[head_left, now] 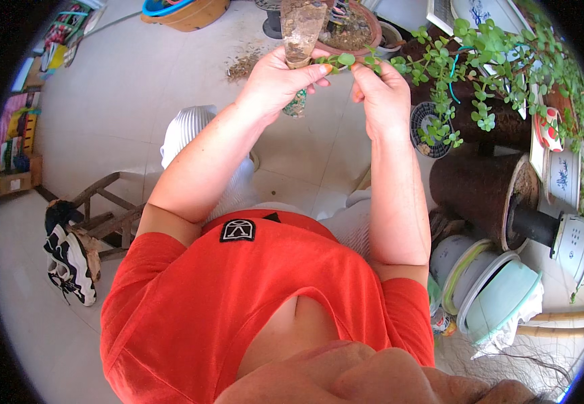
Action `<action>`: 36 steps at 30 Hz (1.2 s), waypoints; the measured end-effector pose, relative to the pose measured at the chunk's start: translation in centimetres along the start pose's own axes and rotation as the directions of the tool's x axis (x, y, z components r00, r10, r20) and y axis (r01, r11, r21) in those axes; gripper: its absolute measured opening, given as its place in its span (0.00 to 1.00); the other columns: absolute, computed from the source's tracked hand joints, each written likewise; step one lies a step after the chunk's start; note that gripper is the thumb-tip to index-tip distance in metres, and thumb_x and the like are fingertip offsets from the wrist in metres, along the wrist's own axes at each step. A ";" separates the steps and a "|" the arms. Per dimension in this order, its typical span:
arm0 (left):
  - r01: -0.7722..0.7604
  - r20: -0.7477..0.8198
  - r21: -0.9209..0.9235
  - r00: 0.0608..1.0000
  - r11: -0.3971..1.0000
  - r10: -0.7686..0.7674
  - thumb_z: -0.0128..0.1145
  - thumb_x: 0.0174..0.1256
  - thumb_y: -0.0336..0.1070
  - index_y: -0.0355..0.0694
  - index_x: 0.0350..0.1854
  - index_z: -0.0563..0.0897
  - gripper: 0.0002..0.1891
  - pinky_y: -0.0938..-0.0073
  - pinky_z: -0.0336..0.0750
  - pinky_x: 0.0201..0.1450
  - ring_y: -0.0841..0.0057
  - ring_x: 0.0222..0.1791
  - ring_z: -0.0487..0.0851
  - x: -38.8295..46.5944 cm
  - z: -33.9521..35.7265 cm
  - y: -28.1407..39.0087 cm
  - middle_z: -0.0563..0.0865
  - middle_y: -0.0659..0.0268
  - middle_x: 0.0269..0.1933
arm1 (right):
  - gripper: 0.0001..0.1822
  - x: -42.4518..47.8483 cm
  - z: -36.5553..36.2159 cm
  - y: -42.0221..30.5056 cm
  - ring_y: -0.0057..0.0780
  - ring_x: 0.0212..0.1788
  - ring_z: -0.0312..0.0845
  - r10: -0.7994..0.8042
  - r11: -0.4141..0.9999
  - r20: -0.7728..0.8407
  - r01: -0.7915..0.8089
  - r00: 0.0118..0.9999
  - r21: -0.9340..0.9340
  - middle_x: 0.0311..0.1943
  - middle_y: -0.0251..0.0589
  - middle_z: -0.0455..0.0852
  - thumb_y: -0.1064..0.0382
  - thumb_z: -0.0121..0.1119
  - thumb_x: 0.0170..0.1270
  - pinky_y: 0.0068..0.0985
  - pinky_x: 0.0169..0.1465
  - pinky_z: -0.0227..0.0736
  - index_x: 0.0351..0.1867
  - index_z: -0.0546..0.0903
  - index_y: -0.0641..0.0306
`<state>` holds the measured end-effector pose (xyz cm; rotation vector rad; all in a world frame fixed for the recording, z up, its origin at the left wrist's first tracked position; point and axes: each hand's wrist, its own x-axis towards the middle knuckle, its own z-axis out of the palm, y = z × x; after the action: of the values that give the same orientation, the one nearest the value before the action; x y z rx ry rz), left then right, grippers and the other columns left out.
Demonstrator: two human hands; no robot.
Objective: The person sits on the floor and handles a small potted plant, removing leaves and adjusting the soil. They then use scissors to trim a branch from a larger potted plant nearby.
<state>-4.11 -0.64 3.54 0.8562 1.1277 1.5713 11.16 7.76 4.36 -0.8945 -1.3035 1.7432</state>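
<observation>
My left hand (277,81) grips a trowel-like tool with a soil-caked flat blade (302,28) pointing away from me. Its handle (296,103), covered in green patterned material, sticks out below the palm. Between that thumb and fingers is also the end of a leafy succulent stem (346,59). Farther along the same stem, my right hand (385,98) pinches it between thumb and fingertips. To the right of this hand, a trailing succulent (484,96) with small round green leaves hangs down. Just beyond both hands stands a round terracotta-coloured pot (377,30) holding soil.
Loose soil (244,65) lies on the tiled floor. A brown tub (188,19) stands at the far side. A wooden frame (115,202) and black-and-white sneakers (72,267) are at left. At right are a large brown cylinder (473,194), stacked basins (504,298) and a black slotted pot (431,126).
</observation>
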 end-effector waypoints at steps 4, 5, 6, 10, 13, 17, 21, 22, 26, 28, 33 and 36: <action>0.026 -0.001 -0.054 1.000 0.998 -0.026 0.63 0.63 0.30 0.38 0.49 0.82 0.12 0.78 0.76 0.35 0.75 0.37 0.86 0.0 0.2 -0.1 0.88 0.64 0.40 | 0.04 -0.1 0.4 -0.1 0.13 0.20 0.66 -0.021 1.000 -0.047 0.021 0.999 0.002 0.20 0.26 0.76 0.66 0.61 0.62 0.15 0.24 0.59 0.36 0.83 0.64; 0.040 -0.004 -0.057 0.999 0.998 -0.040 0.63 0.64 0.30 0.38 0.48 0.82 0.12 0.78 0.77 0.35 0.75 0.37 0.86 0.0 0.2 -0.1 0.88 0.64 0.40 | 0.04 -0.1 0.4 -0.1 0.13 0.20 0.66 -0.021 1.000 -0.035 0.021 0.999 0.007 0.20 0.26 0.76 0.66 0.60 0.62 0.16 0.24 0.59 0.36 0.82 0.64; 0.054 -0.005 -0.059 0.999 0.997 -0.054 0.63 0.64 0.30 0.38 0.48 0.82 0.12 0.78 0.77 0.35 0.75 0.37 0.87 0.0 0.3 0.0 0.88 0.63 0.40 | 0.04 -0.1 0.3 -0.1 0.13 0.20 0.66 -0.021 1.000 -0.025 0.021 0.999 0.012 0.19 0.26 0.75 0.66 0.60 0.63 0.16 0.24 0.59 0.36 0.82 0.64; 0.091 -0.052 -0.099 0.994 0.991 -0.097 0.63 0.64 0.30 0.38 0.48 0.82 0.11 0.78 0.77 0.35 0.75 0.37 0.86 0.3 0.2 -0.6 0.88 0.64 0.40 | 0.04 0.0 0.1 -0.2 0.13 0.20 0.65 -0.008 1.000 -0.002 0.008 1.000 0.020 0.19 0.26 0.75 0.66 0.61 0.63 0.16 0.24 0.59 0.34 0.82 0.64; 0.074 -0.051 -0.089 0.996 0.993 -0.079 0.62 0.64 0.30 0.38 0.48 0.82 0.11 0.78 0.77 0.35 0.76 0.37 0.86 0.4 0.4 -0.8 0.88 0.64 0.40 | 0.04 -0.2 0.1 -0.5 0.13 0.20 0.64 0.029 1.000 0.027 -0.028 0.999 -0.013 0.18 0.26 0.74 0.65 0.62 0.63 0.16 0.23 0.57 0.32 0.82 0.63; 0.036 -0.011 -0.058 0.999 0.998 -0.037 0.62 0.64 0.30 0.38 0.48 0.82 0.11 0.78 0.77 0.35 0.76 0.37 0.86 0.4 0.9 -0.8 0.88 0.64 0.40 | 0.05 -0.2 -0.2 -0.5 0.11 0.19 0.63 0.003 1.000 0.012 -0.003 1.000 0.019 0.17 0.24 0.73 0.64 0.62 0.63 0.15 0.23 0.55 0.31 0.82 0.61; 0.017 -0.024 -0.044 1.000 0.999 -0.018 0.62 0.64 0.30 0.38 0.48 0.82 0.11 0.78 0.77 0.35 0.76 0.37 0.86 0.5 1.1 -1.1 0.88 0.64 0.40 | 0.05 -0.3 -0.8 -1.0 0.11 0.19 0.62 -0.006 1.000 0.003 0.006 1.000 0.008 0.17 0.23 0.73 0.63 0.62 0.63 0.15 0.22 0.55 0.31 0.82 0.60; 0.021 -0.029 -0.033 0.999 0.999 -0.022 0.62 0.64 0.30 0.38 0.48 0.82 0.11 0.78 0.77 0.35 0.77 0.37 0.86 0.5 1.2 -1.1 0.88 0.64 0.40 | 0.05 -0.4 -0.9 -1.1 0.10 0.19 0.62 -0.013 1.000 0.002 0.013 1.000 0.002 0.18 0.23 0.73 0.63 0.62 0.63 0.15 0.23 0.55 0.31 0.82 0.60; 0.016 -0.008 -0.001 1.000 1.000 -0.016 0.63 0.64 0.29 0.38 0.48 0.82 0.11 0.79 0.77 0.35 0.77 0.37 0.86 0.4 1.5 -1.2 0.88 0.64 0.39 | 0.04 -0.7 -1.3 -1.3 0.10 0.20 0.62 -0.013 1.000 -0.005 0.013 1.000 -0.021 0.19 0.22 0.73 0.64 0.62 0.62 0.15 0.23 0.55 0.31 0.83 0.60; 0.012 0.003 0.003 1.000 1.000 -0.012 0.63 0.64 0.29 0.38 0.48 0.82 0.11 0.79 0.77 0.35 0.77 0.37 0.86 0.3 1.6 -1.3 0.88 0.63 0.39 | 0.03 -0.7 -1.4 -1.1 0.10 0.20 0.62 -0.017 0.999 -0.013 0.016 1.000 -0.039 0.19 0.22 0.74 0.65 0.61 0.62 0.15 0.23 0.55 0.32 0.83 0.60; 0.011 0.002 0.003 1.000 1.000 -0.011 0.62 0.64 0.29 0.38 0.49 0.82 0.12 0.79 0.77 0.35 0.77 0.37 0.86 0.2 1.7 -1.4 0.88 0.63 0.39 | 0.03 -0.8 -1.2 -0.9 0.10 0.20 0.62 0.003 1.000 -0.053 -0.002 0.999 0.019 0.21 0.22 0.74 0.67 0.59 0.60 0.15 0.23 0.56 0.34 0.82 0.60; 0.012 -0.001 0.002 1.000 1.000 -0.012 0.62 0.64 0.29 0.39 0.49 0.82 0.12 0.79 0.77 0.35 0.77 0.37 0.86 0.2 1.6 -1.5 0.88 0.63 0.39 | 0.04 -0.8 -1.1 -0.8 0.10 0.20 0.62 0.024 0.999 -0.062 -0.022 0.998 0.025 0.21 0.22 0.74 0.67 0.58 0.59 0.16 0.23 0.55 0.35 0.82 0.60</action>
<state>-2.21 0.12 2.64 0.8487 1.1336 1.5615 12.64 7.65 4.98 -0.9456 -1.2335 1.7318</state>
